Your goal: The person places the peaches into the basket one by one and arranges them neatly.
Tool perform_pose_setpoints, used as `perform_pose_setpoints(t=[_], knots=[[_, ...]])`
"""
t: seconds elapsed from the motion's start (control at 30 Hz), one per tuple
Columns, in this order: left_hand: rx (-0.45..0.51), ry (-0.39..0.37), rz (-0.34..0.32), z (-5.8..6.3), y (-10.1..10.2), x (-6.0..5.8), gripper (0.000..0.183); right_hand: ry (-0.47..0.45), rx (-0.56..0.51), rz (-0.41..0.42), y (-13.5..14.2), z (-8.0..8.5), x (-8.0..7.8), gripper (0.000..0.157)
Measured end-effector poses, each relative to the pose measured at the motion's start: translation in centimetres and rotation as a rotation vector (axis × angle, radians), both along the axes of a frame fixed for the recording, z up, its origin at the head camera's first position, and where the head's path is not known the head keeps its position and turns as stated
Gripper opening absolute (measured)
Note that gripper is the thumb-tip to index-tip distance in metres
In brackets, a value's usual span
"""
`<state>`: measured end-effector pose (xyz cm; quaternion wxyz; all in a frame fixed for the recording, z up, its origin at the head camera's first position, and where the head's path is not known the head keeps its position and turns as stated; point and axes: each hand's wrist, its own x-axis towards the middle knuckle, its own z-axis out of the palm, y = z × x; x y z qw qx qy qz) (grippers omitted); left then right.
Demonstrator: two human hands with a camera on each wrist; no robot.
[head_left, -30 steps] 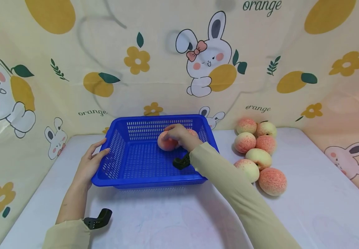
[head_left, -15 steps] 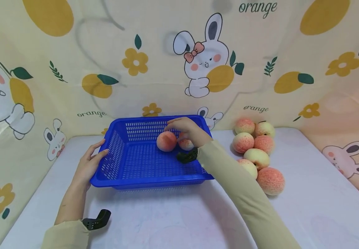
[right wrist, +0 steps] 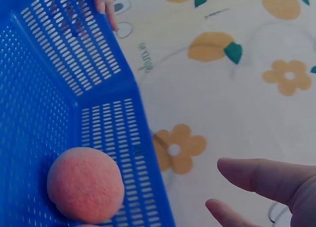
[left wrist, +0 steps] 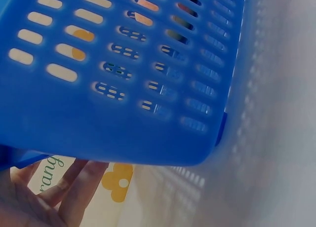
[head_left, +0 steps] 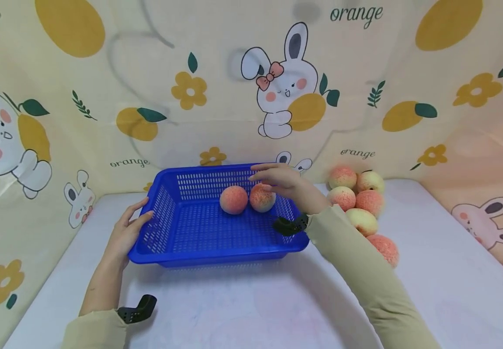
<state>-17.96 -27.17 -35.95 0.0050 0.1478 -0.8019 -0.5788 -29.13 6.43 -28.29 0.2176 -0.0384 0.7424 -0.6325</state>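
A blue plastic basket (head_left: 216, 256) with slotted walls stands on the table. My left hand (head_left: 124, 232) grips its left rim; in the left wrist view, fingers (left wrist: 81, 192) show below the basket's edge. Inside the basket, two pinkish peaches lie side by side: a left peach (head_left: 234, 199) and a right peach (head_left: 262, 199). My right hand (head_left: 292, 183) hovers over the basket's right side with nothing in it, its fingers extended and partly in front of the right peach. The right wrist view shows the finger and thumb apart, outside the rim, and a peach (right wrist: 85, 185) in the basket.
Several more peaches (head_left: 370, 202) sit in a cluster on the white table (head_left: 447, 281), right of the basket, partly hidden by my right forearm. A patterned cloth (head_left: 216, 43) hangs behind the table.
My right hand has let go of the left peach and moved right and up, off both peaches. The peaches stay in the basket. My left hand keeps its place on the rim.
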Motion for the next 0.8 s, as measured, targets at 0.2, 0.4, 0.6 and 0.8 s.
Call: perform_pose_setpoints(t=[0.2, 0.4, 0.6, 0.8], knots=[[-0.013, -0.009, 0.000, 0.1, 0.0, 0.1, 0.064, 0.049, -0.065, 0.053, 1.9, 0.4, 0.6, 0.050], [-0.011, -0.016, -0.001, 0.2, 0.0, 0.1, 0.064, 0.085, -0.020, 0.062, 3.8, 0.7, 1.0, 0.051], [-0.003, -0.021, -0.002, 0.1, -0.1, 0.0, 0.065, 0.124, 0.034, 0.028, 6.2, 0.9, 1.1, 0.049], [-0.001, -0.019, -0.020, -0.1, 0.0, 0.1, 0.066, 0.117, 0.087, -0.026, 9.0, 0.8, 1.5, 0.048]])
